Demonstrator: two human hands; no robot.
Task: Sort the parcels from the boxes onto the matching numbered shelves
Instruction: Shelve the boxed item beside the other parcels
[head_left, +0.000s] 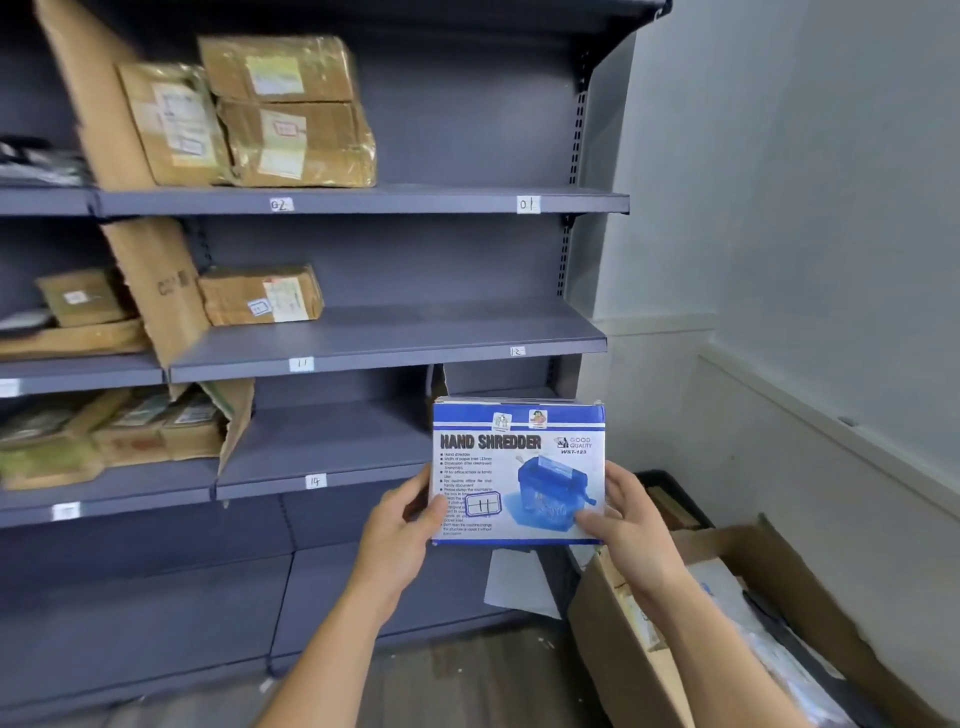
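Along the shelf edges at left I read tag 02 (279, 204), tag 11 (301, 364) and tag 14 (315, 481). My left hand (397, 530) and right hand (631, 525) each grip a side edge of the blue HAND SHREDDER box (519, 457), model WST-123, hand-marked 11, upright between them, below tag 12 (517, 352); an open carton (613, 649) sits rightmost.

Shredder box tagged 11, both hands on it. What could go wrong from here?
1. The 11 label and 12 label share one shelf with no divider; the hand shredder box is held nearer 12, so it may land there.
2. Left hand and right hand pinch only its lower corners; it might slip on the lift.
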